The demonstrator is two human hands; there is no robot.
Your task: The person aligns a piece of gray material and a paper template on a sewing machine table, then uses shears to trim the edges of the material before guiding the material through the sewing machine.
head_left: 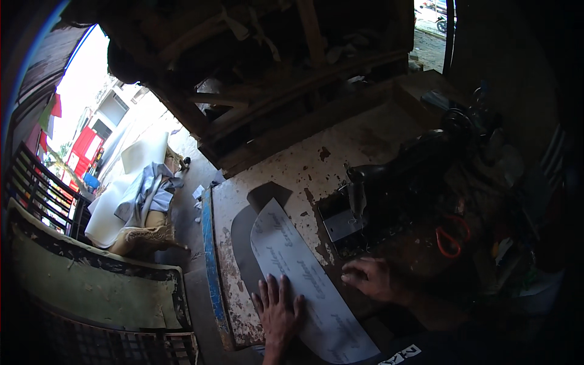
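Observation:
A long pale sheet (pixel 298 267) with rounded ends and printed marks lies slantwise over a darker grey piece (pixel 243 243) on the worn table. My left hand (pixel 280 310) rests on the sheet's left side, fingers spread. By the sheet's right edge is my right hand (pixel 374 280), its fingers curled in toward the thumb; whatever they may hold is hidden. Just beyond it stands a dark sewing machine (pixel 413 158), with a shiny metal plate (pixel 344 225) beneath its needle end. A small dark scrap (pixel 269 194) lies at the sheet's far end.
Orange-red scissor-like handles (pixel 451 237) lie right of the machine's bed. The table (pixel 292 164) has peeling paint and a blue left edge. A large wooden frame (pixel 255 115) stands behind it. On the left are a carved seat piled with cloth (pixel 146 194) and a green padded panel (pixel 91 280).

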